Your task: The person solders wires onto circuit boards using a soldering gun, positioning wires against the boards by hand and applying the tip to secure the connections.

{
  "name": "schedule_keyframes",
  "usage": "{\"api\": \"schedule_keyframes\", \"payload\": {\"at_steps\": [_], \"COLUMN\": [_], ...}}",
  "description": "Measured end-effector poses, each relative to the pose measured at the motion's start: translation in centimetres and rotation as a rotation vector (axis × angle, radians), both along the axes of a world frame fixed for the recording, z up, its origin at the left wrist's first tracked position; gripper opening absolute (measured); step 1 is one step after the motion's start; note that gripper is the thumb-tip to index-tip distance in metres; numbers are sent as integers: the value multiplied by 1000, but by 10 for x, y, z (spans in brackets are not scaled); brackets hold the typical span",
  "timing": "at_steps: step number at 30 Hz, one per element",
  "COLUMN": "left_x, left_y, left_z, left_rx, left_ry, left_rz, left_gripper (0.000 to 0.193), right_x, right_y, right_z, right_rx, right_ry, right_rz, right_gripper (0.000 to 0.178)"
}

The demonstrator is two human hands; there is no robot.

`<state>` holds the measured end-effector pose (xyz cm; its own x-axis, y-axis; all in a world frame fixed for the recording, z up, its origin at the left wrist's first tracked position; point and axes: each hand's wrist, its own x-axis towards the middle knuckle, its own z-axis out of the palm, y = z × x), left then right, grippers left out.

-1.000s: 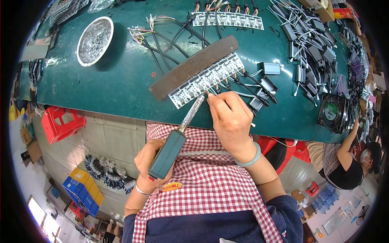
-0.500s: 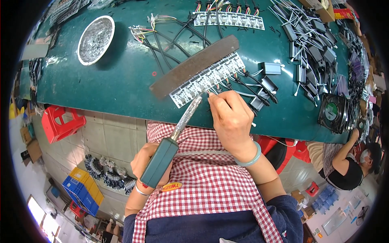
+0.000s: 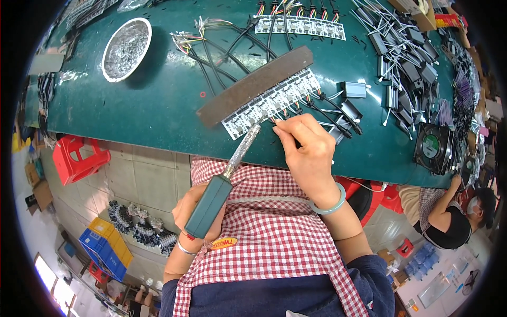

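My left hand (image 3: 194,211) is wrapped around the soldering iron (image 3: 219,187) handle, fingers partly hidden behind it; its tip meets the circuit board strip (image 3: 272,103) at the table (image 3: 158,105) edge; my right hand (image 3: 306,153) pinches something too thin to identify there

Bright even light, sharp centre, fisheye bend w/ dark rim.
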<state>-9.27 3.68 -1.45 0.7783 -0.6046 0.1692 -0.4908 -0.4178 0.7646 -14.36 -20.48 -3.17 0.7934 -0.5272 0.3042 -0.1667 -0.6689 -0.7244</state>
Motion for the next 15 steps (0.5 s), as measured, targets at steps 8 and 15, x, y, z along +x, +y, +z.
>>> {"api": "schedule_keyframes", "payload": {"at_steps": [8,15], "left_x": [-1,0], "left_y": [0,-2], "left_z": [-1,-4], "left_rx": [-1,-27], "left_ry": [65,42], "left_rz": [5,-11], "left_gripper": [26,24], "right_x": [2,3], "right_y": [9,10], "right_z": [1,-1], "right_rx": [-105,-190], "right_ry": [12,3], "right_rz": [-5,-9], "right_gripper": [15,16]}}
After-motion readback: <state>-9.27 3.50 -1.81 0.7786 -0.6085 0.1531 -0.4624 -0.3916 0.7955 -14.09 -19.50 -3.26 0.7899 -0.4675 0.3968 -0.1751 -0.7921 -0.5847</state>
